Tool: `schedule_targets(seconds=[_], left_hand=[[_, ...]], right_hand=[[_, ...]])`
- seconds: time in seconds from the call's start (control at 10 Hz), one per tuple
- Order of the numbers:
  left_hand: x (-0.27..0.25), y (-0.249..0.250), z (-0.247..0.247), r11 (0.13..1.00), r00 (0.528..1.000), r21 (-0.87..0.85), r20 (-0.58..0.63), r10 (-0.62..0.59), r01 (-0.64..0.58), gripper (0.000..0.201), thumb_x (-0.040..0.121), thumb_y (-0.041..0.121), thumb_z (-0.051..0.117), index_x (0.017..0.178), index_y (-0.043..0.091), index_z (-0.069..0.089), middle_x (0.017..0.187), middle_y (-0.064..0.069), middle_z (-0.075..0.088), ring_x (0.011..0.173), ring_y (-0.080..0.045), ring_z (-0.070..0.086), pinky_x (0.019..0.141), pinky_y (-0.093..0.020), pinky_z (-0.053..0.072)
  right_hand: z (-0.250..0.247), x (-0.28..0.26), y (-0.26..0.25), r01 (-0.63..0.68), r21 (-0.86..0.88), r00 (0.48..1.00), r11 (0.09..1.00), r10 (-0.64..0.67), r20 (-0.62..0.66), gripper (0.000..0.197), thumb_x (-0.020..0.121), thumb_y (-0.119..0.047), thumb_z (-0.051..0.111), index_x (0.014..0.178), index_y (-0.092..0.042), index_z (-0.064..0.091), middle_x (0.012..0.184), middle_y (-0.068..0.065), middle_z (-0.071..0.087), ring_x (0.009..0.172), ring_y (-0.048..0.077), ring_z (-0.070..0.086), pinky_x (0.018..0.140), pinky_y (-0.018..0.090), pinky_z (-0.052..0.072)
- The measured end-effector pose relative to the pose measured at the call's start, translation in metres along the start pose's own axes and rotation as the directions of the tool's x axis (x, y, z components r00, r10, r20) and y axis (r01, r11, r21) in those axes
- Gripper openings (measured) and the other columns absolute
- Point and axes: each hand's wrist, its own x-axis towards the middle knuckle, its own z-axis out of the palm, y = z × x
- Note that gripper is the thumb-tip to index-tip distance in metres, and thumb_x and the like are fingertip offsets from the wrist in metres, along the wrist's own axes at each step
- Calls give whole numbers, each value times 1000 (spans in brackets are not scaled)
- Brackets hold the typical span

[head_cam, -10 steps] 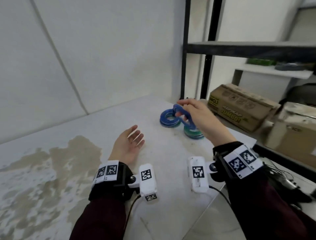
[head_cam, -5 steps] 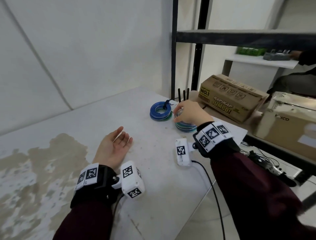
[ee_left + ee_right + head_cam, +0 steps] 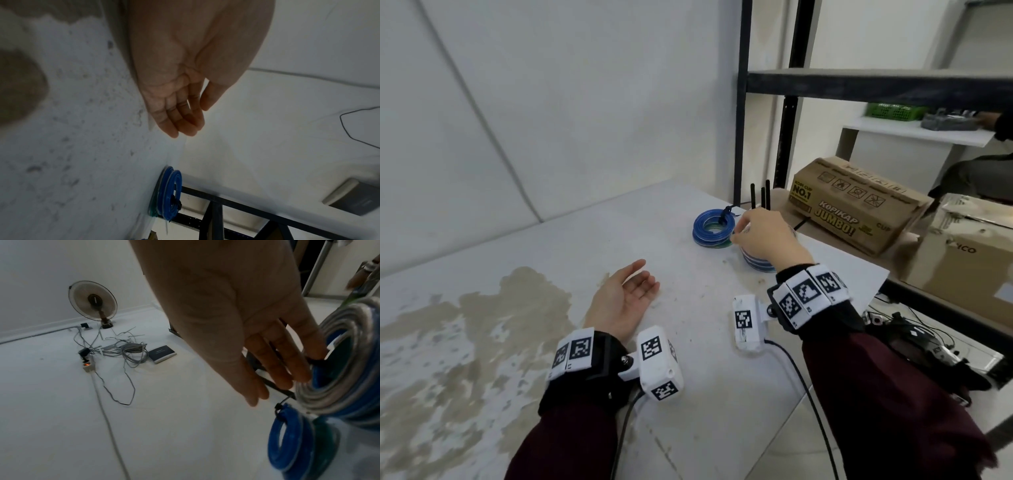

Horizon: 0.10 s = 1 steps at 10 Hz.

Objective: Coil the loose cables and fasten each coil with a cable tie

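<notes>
The counter is stained along its left side. My left hand lies palm up at its middle, fingers loose and apart. My right hand reaches down onto the near coil stack by the far right corner, fingers straight, touching it. The blue coil, bound by a black cable tie, lies just beside.

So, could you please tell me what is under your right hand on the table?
Under the right hand sits a stack of cable coils, blue with pale turns on top, on the table. The hand covers most of it in the head view, so the number of coils is unclear.
</notes>
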Motion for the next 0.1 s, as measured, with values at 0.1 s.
schedule_targets(seconds=[0.1], left_hand=[[-5,1,-4,997,998,53,-36,57,-55,20,97,9,44,90,4,62,68,-7,55,65,-19,53,69,-30,50]], right_hand=[[12,-11,-16,79,300,997,951,-82,-2,13,90,-22,60,93,-11,65,93,6,65,88,19,59,75,29,43]])
